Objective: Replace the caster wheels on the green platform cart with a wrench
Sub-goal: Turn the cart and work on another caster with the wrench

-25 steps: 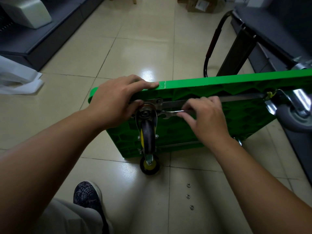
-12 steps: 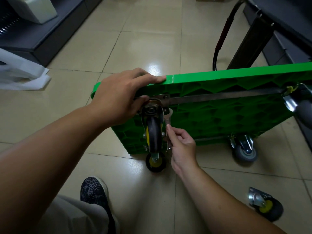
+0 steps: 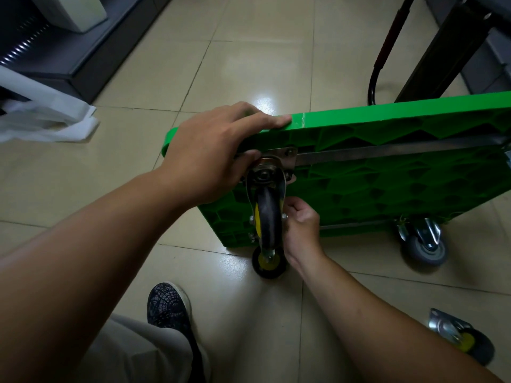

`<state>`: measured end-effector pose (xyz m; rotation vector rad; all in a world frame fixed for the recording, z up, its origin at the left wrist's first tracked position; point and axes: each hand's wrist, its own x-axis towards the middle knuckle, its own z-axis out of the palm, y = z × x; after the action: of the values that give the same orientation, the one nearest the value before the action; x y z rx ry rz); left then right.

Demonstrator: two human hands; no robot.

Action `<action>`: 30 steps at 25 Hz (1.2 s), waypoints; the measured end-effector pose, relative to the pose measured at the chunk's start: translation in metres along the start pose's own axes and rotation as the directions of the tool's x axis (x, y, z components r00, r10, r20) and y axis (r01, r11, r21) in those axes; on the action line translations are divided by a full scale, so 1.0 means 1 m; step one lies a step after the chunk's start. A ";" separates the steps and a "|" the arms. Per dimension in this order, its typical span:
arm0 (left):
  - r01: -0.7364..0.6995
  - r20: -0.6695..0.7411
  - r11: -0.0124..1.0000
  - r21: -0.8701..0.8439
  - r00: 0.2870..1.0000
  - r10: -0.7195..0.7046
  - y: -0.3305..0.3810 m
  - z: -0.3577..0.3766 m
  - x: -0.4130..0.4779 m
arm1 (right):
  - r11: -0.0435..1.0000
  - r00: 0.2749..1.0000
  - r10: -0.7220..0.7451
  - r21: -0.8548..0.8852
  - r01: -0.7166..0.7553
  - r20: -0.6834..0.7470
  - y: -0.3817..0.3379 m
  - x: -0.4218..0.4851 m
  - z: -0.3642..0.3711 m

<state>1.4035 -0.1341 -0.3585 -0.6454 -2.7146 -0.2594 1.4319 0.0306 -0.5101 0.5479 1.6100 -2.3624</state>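
Head | left hand [image 3: 210, 156] grips ribbed green cart [image 3: 387, 194] | right hand [image 3: 302, 228] curled, contents unclear

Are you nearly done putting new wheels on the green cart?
About halfway, it seems. The lower black-and-yellow caster looks fitted. The left hand steadies the green cart while the right hand works at the upper caster. A gray caster is still on, and a loose caster waits on the floor.
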 end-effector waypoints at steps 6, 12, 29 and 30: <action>0.009 -0.017 1.000 0.001 1.000 -0.009 0.000 -0.001 0.001 | 0.823 0.930 -0.361 -0.445 0.354 0.072 -0.034 0.003 -0.037; 0.009 -0.018 1.000 0.011 1.000 -0.009 0.002 -0.002 0.001 | -0.038 0.600 -0.716 -0.877 0.479 0.358 -0.107 -0.008 -0.054; 0.012 -0.008 1.000 0.010 1.000 -0.012 0.001 -0.001 0.001 | 0.954 0.986 -0.165 -0.251 0.165 0.024 -0.016 -0.020 -0.050; 0.014 -0.006 1.000 0.013 1.000 -0.013 0.001 -0.001 0.002 | 0.958 0.985 -0.174 -0.228 0.172 0.012 -0.010 -0.020 -0.049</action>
<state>1.4024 -0.1329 -0.3571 -0.6219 -2.7137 -0.2463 1.4547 0.0792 -0.5086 0.3840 1.9737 -2.2487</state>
